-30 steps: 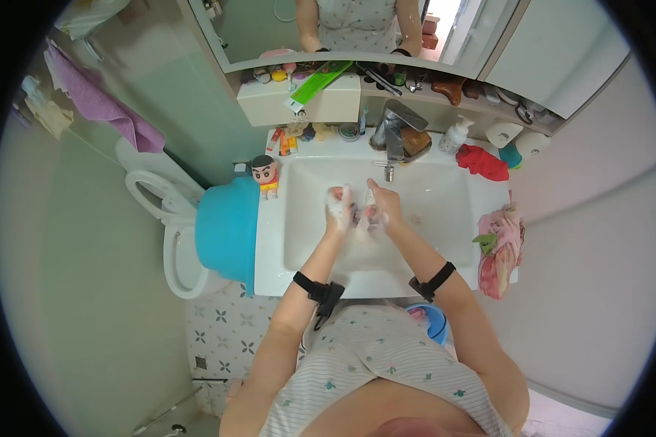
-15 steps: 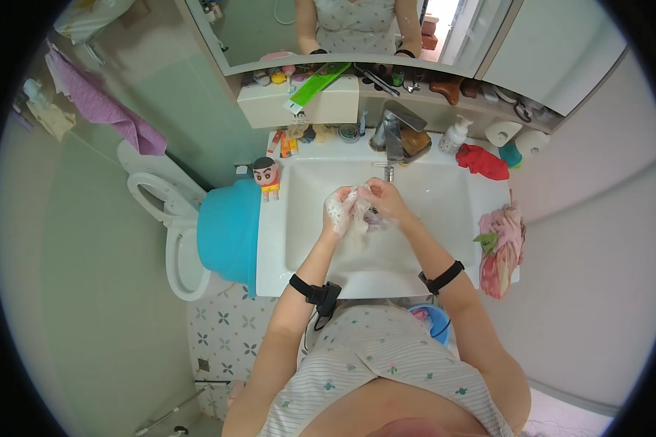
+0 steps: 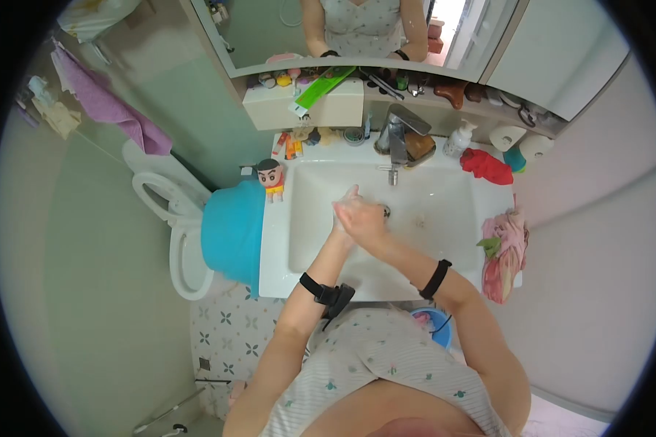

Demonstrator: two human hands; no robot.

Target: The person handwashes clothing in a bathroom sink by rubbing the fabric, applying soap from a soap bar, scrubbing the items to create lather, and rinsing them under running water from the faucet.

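Over the left half of the white sink, my two hands are pressed together. My right hand lies across my left hand, its fingers wrapped round it. Of my left hand, a stretched finger or thumb shows beyond the right one, with some white lather on it; the other fingers are mostly hidden. I see no object between the palms. Behind my hands stands a metal faucet. The drain is just right of my right hand, and a patch of foam lies in the basin.
A toy figure stands on the left rim, beside a blue tub. Along the right side are a pump bottle, a red cloth and a pink cloth. A shelf box overhangs the back left.
The whitish, soapy thing that hung between my hands is out of sight. My right hand has moved left and toward me, onto my left hand. The view has shifted slightly.
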